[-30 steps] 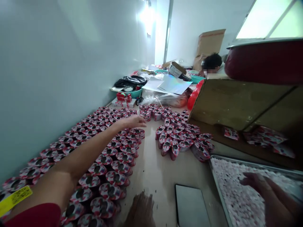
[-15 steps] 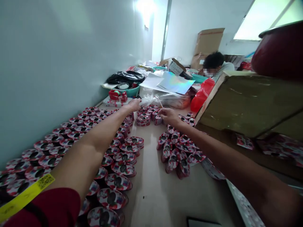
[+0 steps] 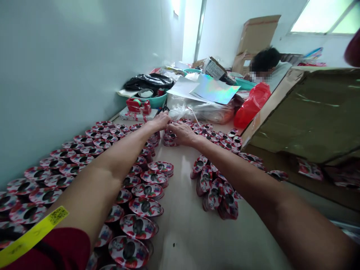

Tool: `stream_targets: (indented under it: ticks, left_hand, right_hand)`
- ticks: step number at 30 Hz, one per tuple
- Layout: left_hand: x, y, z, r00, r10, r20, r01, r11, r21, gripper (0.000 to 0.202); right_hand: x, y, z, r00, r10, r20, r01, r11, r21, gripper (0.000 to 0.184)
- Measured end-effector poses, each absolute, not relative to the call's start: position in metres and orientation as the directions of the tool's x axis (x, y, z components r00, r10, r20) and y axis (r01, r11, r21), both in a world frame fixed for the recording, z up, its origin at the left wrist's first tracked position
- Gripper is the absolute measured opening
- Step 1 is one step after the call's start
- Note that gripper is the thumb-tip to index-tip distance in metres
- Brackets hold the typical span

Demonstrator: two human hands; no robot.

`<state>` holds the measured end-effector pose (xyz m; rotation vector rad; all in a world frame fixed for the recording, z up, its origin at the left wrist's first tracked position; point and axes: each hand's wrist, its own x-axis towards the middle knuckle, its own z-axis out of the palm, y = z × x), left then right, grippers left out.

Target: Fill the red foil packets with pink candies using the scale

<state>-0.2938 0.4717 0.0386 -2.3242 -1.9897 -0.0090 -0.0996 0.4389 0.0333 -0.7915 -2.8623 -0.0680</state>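
Note:
My left hand (image 3: 161, 120) reaches to the far part of the table, its fingers curled and their tips mostly hidden. My right hand (image 3: 182, 132) meets it there, fingers bent, over a stack of oval strawberry-print cards (image 3: 169, 142) with dark round centres. Whether either hand pinches something small I cannot make out. Just behind the left hand lies a dark object (image 3: 165, 108), perhaps scissors. Rows of similar card stacks (image 3: 146, 190) stand under and beside my left arm. More card stacks (image 3: 216, 193) fan out beside my right forearm.
Behind the hands are a clear plastic bag (image 3: 208, 112) under shiny sheets (image 3: 216, 89), a red tape dispenser (image 3: 138, 106) and a teal basin (image 3: 159, 101). A large cardboard box (image 3: 315, 108) and a red bag (image 3: 254, 105) flank the right. Another person (image 3: 266, 63) sits beyond.
My right hand has moved left, from beside the far stacks to meet my left hand. My left hand has barely moved. The view has turned slightly, showing more of the right-hand stacks.

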Motion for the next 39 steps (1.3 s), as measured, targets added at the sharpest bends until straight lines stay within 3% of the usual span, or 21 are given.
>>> stream_targets:
  ticks: [3, 9, 14, 17, 19, 22, 24, 28, 31, 34, 39]
  left_hand:
    - [-0.296, 0.47, 0.038, 0.163, 0.983, 0.083, 0.986, -0.158, -0.06, 0.027]
    - [-0.299, 0.466, 0.051, 0.151, 0.975, 0.163, 0.988, -0.143, -0.06, 0.028]
    - [-0.304, 0.444, 0.098, 0.099, 0.956, 0.277, 0.995, -0.095, -0.028, 0.032]
    - [-0.308, 0.408, 0.14, 0.098, 0.941, 0.325, 0.995, -0.096, -0.023, 0.033]
    - [-0.313, 0.375, 0.17, 0.146, 0.927, 0.346, 0.989, -0.131, -0.065, 0.043]
    - [-0.323, 0.317, 0.207, 0.167, 0.925, 0.343, 0.986, -0.159, -0.049, 0.082]
    - [-0.325, 0.276, 0.218, 0.165, 0.921, 0.353, 0.985, -0.169, -0.021, 0.089]
    - [-0.285, 0.19, 0.213, 0.24, 0.905, 0.352, 0.946, -0.3, 0.125, 0.074]
    - [-0.216, 0.124, 0.193, 0.419, 0.855, 0.305, 0.827, -0.498, 0.261, 0.051]
    - [-0.138, 0.074, 0.164, 0.516, 0.821, 0.245, 0.727, -0.571, 0.38, 0.028]
    - [-0.037, 0.044, 0.098, 0.587, 0.79, 0.175, 0.716, -0.608, 0.343, 0.013]
  right_hand:
    - [-0.098, 0.439, 0.033, -0.877, 0.448, 0.174, 0.457, 0.889, 0.016, 0.057]
    - [-0.096, 0.437, 0.038, -0.875, 0.477, 0.086, 0.482, 0.875, 0.051, 0.037]
    - [-0.105, 0.428, 0.054, -0.867, 0.495, -0.061, 0.493, 0.869, 0.034, 0.022]
    - [-0.104, 0.407, 0.075, -0.85, 0.524, -0.055, 0.525, 0.851, -0.005, 0.021]
    - [-0.093, 0.385, 0.1, -0.855, 0.518, -0.003, 0.518, 0.855, -0.036, 0.02]
    - [-0.052, 0.338, 0.15, -0.875, 0.48, 0.058, 0.475, 0.876, -0.09, 0.016]
    - [-0.01, 0.3, 0.181, -0.876, 0.48, 0.037, 0.472, 0.872, -0.131, 0.017]
    - [0.091, 0.228, 0.2, -0.832, 0.549, -0.078, 0.552, 0.804, -0.223, 0.014]
    - [0.15, 0.192, 0.169, -0.76, 0.635, -0.141, 0.647, 0.719, -0.255, 0.014]
    - [0.179, 0.174, 0.119, -0.654, 0.739, -0.163, 0.753, 0.614, -0.236, 0.008]
    - [0.179, 0.164, 0.064, -0.565, 0.824, -0.047, 0.821, 0.555, -0.135, 0.008]
